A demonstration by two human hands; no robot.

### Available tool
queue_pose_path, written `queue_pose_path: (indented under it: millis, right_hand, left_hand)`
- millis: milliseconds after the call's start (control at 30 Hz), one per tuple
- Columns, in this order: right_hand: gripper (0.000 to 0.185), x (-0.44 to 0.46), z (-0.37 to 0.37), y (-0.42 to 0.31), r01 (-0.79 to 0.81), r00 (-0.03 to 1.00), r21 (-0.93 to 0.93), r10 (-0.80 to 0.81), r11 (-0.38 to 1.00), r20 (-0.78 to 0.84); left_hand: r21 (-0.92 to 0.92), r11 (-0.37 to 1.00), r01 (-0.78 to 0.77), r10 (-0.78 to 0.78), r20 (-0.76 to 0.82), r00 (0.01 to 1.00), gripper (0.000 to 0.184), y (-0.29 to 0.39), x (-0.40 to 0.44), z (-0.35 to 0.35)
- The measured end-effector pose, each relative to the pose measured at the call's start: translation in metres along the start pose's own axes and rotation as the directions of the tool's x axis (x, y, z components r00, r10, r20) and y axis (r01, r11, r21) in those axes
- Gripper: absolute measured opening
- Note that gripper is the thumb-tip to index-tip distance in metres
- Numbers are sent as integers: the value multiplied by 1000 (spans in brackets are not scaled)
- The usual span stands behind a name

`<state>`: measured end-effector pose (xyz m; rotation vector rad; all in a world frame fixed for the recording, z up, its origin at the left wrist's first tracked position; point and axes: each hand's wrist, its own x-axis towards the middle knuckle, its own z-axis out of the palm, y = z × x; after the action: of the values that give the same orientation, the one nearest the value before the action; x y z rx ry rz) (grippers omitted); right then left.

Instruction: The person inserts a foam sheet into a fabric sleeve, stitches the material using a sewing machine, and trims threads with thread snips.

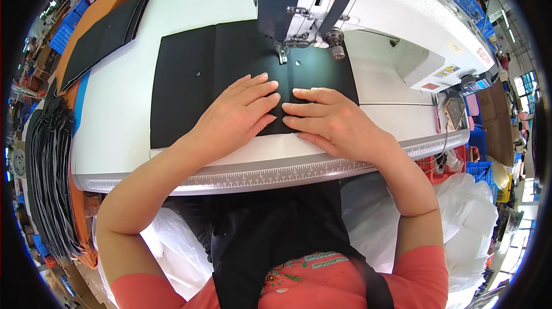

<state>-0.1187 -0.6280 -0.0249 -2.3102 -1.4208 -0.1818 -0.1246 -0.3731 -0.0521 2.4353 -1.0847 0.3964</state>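
A black fabric panel [184,90] with vertical creases and small holes lies flat on the white sewing table [115,131]. My left hand [236,110] rests palm down on the panel, fingers extended and slightly apart, left of the presser foot. My right hand [330,119] lies on it too, fingers spread and pointing left, its tips a little apart from the left fingertips. Just beyond the fingertips, the sewing machine's presser foot [282,56] is at the panel, under a bright light. Both hands press on the fabric without gripping it.
The white machine arm [397,10] reaches over from the upper right. A ruler strip [276,172] runs along the table's front edge. Black panels [109,36] lie at the upper left, and a stack of black pieces [49,177] hangs at the far left. A phone [454,112] is at the right.
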Motion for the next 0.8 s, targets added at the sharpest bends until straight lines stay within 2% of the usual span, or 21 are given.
queue_pose_path:
  millis: [333,800]
  right_hand:
    - [29,14,-2,21,12,1000,-30,-12,999,13]
    - [32,23,1,34,-23,1000,-35,23,999,-16]
  left_hand:
    - [12,1000,-20,20,-45,999,21,-23,19,4]
    - [-36,999,-31,28,-96,995,18,-57,39,11]
